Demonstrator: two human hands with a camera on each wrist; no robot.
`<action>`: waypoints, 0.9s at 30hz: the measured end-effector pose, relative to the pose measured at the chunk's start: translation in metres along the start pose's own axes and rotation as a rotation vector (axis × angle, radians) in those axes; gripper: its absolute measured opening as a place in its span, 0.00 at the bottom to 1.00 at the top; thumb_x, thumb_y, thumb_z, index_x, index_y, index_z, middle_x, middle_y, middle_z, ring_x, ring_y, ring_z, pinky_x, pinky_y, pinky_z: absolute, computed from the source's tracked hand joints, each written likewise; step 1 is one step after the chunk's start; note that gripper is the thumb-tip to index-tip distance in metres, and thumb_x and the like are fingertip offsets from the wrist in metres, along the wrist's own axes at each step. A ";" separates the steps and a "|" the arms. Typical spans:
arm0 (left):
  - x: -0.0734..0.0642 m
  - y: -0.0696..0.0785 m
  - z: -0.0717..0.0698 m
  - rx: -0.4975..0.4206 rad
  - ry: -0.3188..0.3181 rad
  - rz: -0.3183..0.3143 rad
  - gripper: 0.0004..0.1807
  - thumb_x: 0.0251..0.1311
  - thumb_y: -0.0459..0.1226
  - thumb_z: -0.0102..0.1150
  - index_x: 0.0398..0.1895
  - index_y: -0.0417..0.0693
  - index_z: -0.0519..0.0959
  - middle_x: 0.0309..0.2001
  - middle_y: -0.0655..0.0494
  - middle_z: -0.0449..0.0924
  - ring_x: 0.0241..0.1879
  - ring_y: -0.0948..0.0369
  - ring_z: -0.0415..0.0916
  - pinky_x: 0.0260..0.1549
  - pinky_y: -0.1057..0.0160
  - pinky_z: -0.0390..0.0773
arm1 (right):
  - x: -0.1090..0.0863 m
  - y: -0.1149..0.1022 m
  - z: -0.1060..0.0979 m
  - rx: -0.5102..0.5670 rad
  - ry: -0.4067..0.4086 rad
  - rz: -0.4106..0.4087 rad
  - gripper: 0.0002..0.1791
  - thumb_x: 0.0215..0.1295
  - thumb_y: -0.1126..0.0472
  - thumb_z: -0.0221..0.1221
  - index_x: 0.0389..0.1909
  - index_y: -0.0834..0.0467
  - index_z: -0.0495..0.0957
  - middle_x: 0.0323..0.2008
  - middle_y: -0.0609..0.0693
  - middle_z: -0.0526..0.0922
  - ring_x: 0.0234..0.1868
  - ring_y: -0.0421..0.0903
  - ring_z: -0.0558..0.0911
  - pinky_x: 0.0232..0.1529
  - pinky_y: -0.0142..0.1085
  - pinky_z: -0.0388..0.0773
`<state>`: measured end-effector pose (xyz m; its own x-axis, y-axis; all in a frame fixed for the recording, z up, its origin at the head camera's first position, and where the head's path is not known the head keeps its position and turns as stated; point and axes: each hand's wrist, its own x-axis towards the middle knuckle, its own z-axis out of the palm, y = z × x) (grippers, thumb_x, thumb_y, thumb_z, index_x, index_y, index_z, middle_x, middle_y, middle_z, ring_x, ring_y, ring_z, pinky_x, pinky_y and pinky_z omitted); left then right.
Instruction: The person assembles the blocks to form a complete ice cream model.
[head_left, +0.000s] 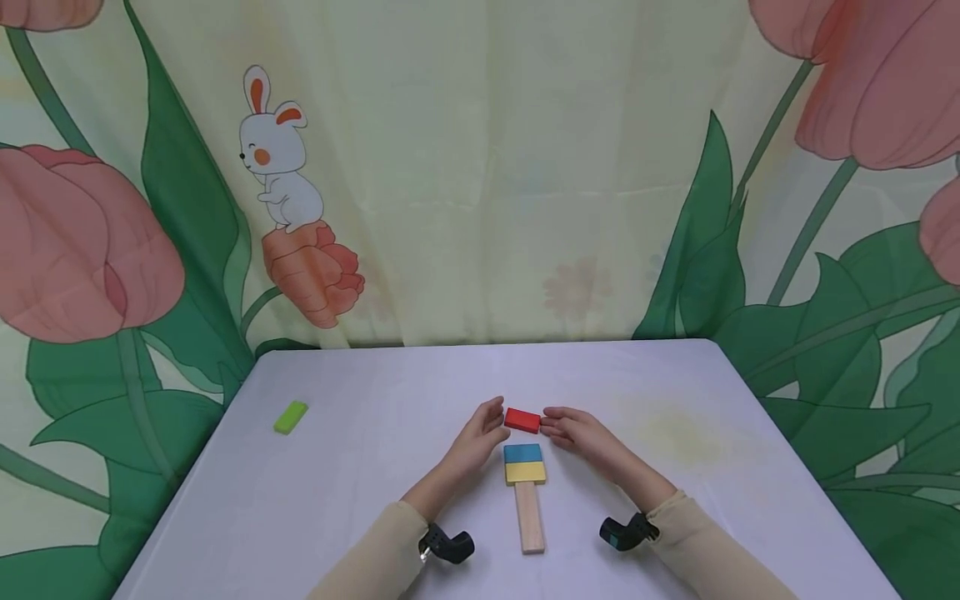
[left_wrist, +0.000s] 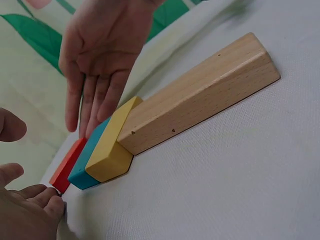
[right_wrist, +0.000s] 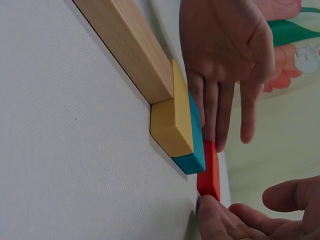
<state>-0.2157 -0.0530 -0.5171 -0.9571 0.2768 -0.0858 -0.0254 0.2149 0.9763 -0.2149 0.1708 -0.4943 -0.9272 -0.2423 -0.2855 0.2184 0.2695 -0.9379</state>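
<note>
A red block [head_left: 522,420] lies flat on the table between both hands, slightly tilted in the head view. My left hand [head_left: 477,435] is at its left end and my right hand [head_left: 582,433] at its right end, fingers extended and fingertips right at the ends. Nearer to me a blue block [head_left: 522,453] lies against a yellow block [head_left: 525,472], and a long plain wooden block [head_left: 529,518] runs from the yellow one toward me. In the right wrist view the red block [right_wrist: 209,172] sits just beyond the blue block [right_wrist: 192,159].
A light green block [head_left: 290,417] lies off to the left on the white-covered table [head_left: 360,392]. Behind the table hangs a curtain [head_left: 480,183] printed with tulips and a rabbit. Each wrist wears a small black camera, such as the left one [head_left: 448,546].
</note>
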 end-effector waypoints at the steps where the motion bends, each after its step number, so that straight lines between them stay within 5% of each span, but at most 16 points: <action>1: 0.000 -0.001 0.000 -0.003 -0.007 0.003 0.35 0.72 0.38 0.54 0.80 0.46 0.58 0.78 0.41 0.63 0.77 0.44 0.62 0.70 0.43 0.69 | 0.000 0.000 0.000 0.004 -0.005 -0.001 0.28 0.80 0.58 0.46 0.74 0.68 0.64 0.70 0.66 0.73 0.69 0.58 0.78 0.68 0.48 0.74; 27: -0.023 -0.006 -0.006 -0.012 -0.109 0.010 0.36 0.73 0.40 0.56 0.81 0.46 0.57 0.79 0.42 0.60 0.79 0.45 0.58 0.73 0.41 0.65 | -0.008 0.003 0.004 0.037 -0.023 0.029 0.27 0.80 0.61 0.45 0.73 0.69 0.65 0.72 0.66 0.71 0.70 0.57 0.77 0.66 0.45 0.76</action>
<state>-0.1951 -0.0667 -0.5199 -0.9202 0.3794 -0.0965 -0.0201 0.2005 0.9795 -0.2055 0.1694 -0.4952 -0.9132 -0.2568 -0.3165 0.2562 0.2422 -0.9358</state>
